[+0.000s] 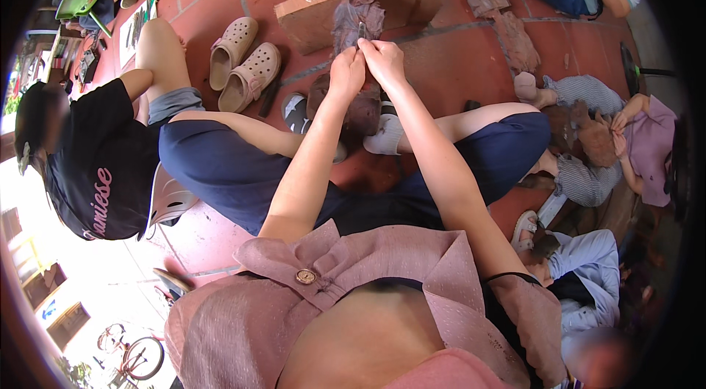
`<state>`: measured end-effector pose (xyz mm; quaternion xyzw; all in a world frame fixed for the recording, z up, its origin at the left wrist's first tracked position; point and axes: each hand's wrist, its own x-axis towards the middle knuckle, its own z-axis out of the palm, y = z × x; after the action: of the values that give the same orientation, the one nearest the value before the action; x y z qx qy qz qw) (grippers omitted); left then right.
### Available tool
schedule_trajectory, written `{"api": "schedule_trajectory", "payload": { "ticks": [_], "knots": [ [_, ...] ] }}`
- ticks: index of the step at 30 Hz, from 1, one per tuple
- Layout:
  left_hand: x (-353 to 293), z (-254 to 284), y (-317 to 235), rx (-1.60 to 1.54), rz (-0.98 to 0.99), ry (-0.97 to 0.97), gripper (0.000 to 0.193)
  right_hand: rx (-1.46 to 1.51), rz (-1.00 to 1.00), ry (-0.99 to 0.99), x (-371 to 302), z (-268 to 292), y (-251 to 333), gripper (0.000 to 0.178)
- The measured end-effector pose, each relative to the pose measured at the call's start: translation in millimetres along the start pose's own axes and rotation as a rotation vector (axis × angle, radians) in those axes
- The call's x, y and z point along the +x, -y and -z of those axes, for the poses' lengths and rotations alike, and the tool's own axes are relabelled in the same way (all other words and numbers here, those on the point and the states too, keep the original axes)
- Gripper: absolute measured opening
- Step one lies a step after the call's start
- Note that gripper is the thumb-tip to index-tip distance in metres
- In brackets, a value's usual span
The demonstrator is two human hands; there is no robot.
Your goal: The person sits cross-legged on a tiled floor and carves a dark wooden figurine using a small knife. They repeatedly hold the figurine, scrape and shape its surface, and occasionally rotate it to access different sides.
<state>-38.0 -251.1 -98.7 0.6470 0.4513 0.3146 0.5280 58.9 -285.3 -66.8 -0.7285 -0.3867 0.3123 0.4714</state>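
In front of me my left hand [347, 74] and my right hand [383, 62] meet, fingers closed around a slim carving tool [361, 31]. Its tip rests against a dark brown carved wooden piece [358, 12], which has a narrow neck and a flat round top. This piece leans upright at the near side of a thick pale wooden block [303, 21]. Most of the tool is hidden by my fingers. Below my hands, between my feet, lies another dark brown wooden lump [362, 114].
Beige clogs [254, 79] sit on the red tiled floor [294, 69] at left. A person in a black shirt [95, 161] is close on my left. At right, a seated person handles a brown carving [594, 140]. Another carved piece [515, 42] lies at the far right.
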Motion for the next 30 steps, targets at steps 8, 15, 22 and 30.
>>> {"api": "schedule_trajectory", "payload": {
  "ticks": [8,15,22,30],
  "knots": [
    [-8,6,-28,-0.267,0.374,0.189,0.031,0.079,-0.187,0.164,9,2,-16,0.038],
    [-6,0,-25,-0.131,0.182,0.076,0.030,0.080,-0.048,0.118,15,7,-10,0.037],
    [-19,3,-29,-0.245,0.333,0.153,0.032,0.119,-0.239,0.197,5,7,-14,0.037],
    [-19,4,-17,-0.236,0.341,0.167,0.035,-0.037,-0.069,0.127,3,1,-24,0.040]
  ]
}}
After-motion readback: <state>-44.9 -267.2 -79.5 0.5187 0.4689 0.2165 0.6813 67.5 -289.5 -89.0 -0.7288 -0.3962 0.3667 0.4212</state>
